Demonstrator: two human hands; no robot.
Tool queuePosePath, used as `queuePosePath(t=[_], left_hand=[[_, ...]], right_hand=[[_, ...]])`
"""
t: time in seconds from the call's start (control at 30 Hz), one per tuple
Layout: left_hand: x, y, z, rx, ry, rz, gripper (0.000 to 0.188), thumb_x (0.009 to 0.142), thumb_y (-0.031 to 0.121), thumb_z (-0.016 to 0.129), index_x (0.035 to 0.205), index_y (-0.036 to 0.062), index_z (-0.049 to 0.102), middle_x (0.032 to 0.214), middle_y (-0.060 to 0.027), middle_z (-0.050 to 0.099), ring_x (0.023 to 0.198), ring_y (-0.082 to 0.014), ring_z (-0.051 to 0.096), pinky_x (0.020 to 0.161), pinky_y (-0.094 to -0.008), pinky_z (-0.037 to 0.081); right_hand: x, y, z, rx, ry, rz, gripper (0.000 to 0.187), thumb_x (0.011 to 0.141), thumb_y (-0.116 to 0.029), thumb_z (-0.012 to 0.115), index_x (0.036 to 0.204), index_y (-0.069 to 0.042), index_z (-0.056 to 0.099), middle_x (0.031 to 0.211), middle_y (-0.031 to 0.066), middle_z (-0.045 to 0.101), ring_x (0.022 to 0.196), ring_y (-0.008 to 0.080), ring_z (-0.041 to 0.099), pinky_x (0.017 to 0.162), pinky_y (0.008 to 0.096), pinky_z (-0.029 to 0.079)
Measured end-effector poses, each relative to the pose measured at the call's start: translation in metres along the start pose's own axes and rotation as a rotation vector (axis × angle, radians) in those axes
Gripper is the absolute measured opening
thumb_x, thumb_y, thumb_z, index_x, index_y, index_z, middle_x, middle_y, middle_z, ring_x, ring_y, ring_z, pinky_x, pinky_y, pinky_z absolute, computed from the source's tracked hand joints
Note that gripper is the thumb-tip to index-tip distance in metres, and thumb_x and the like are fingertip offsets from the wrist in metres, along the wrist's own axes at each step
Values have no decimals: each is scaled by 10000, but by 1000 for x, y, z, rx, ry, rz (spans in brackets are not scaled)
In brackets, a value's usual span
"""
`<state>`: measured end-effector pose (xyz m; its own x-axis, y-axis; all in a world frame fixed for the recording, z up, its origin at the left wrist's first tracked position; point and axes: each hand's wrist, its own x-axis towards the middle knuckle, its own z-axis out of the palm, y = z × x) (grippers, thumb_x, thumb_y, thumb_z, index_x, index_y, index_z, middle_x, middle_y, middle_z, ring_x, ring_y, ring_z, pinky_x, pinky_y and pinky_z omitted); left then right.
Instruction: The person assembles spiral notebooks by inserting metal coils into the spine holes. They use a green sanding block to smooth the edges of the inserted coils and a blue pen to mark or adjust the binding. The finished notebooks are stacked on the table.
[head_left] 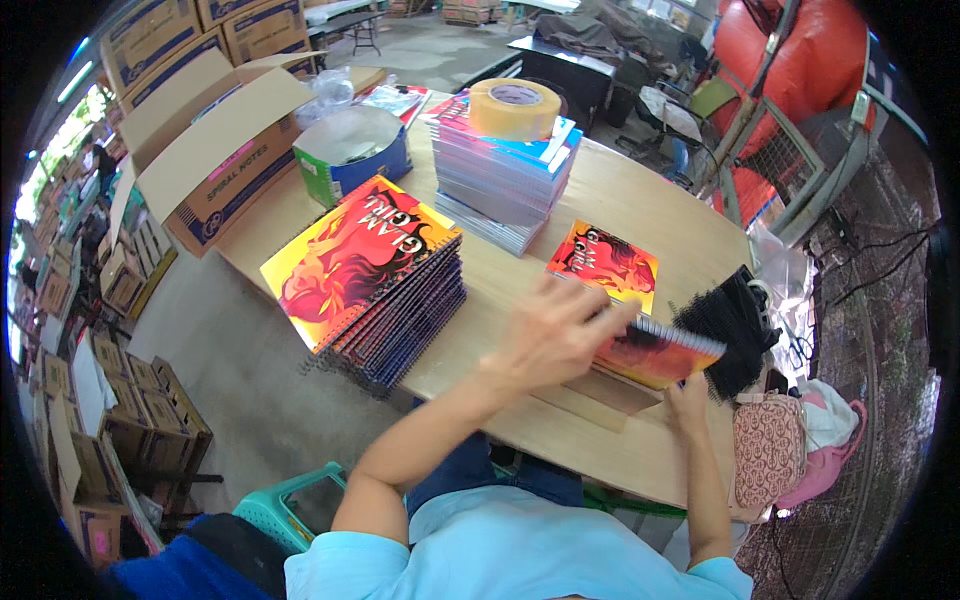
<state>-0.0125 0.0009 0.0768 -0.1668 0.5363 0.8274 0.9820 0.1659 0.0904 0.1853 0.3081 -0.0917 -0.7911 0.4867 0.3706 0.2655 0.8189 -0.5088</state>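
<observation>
1. On the wooden table (620, 200), near its front edge, a spiral notebook (655, 352) with a red and orange cover lies tilted, its wire binding along the upper right side.
2. Left hand (555, 335) rests on top of that notebook, palm down, fingers (610, 318) spread apart and blurred; they press the cover rather than clamp it.
3. Right hand (688, 398) sits at the notebook's near right corner, just under its edge. Whether its fingers are together or apart cannot be told; the notebook hides most of them.
4. Under the notebook, a brown flat block or board (600, 400) shows at the table edge.
5. Just beyond the notebook, a second notebook (603, 262) with the same cover lies flat on the table.
6. Right of the hands, a heap of black binding coils (728, 325) touches the notebook's wire side.
7. Left of the hands, a tall stack of like notebooks (375, 285), apart from them.
8. Farther back, a second stack (500, 185) with blue covers, a tape roll (515, 108) on top.
9. Back left: a blue and green tub (352, 160) and an open carton (215, 150).
10. A pink patterned bag (768, 450) hangs off the table's right end.
</observation>
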Motion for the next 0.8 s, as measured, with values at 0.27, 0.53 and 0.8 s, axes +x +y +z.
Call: queuePosePath(t=[0.27, 0.53, 0.8], left_hand=[[5, -134, -219, 168, 140, -739, 316, 927, 340, 561, 1093, 122, 720, 894, -110, 725, 813, -170, 687, 774, -314, 508], [-76, -192, -187, 237, -124, -964, 302, 930, 349, 568, 1153, 198, 703, 1136, -96, 681, 1127, -299, 600, 937, -384, 470], [-130, -160, -168, 233, 518, -623, 392, 977, 305, 447, 1014, 13, 705, 1232, -181, 615, 1259, -269, 489, 1088, -503, 317]], right_hand=[[-37, -36, 6, -191, 114, -19, 355, 765, -149, 716, 1076, 8, 645, 1100, 187, 535, 1070, 356, 487, 953, 454, 391], [-28, -35, -4, 12, 238, 109, 440, 860, -316, 671, 1189, -27, 637, 1223, 181, 525, 1164, 341, 488, 1012, 419, 381], [-25, -119, 10, 544, 111, 56, 571, 700, -306, 829, 1154, -37, 612, 1093, 112, 602, 1045, 215, 558, 910, 331, 438]])
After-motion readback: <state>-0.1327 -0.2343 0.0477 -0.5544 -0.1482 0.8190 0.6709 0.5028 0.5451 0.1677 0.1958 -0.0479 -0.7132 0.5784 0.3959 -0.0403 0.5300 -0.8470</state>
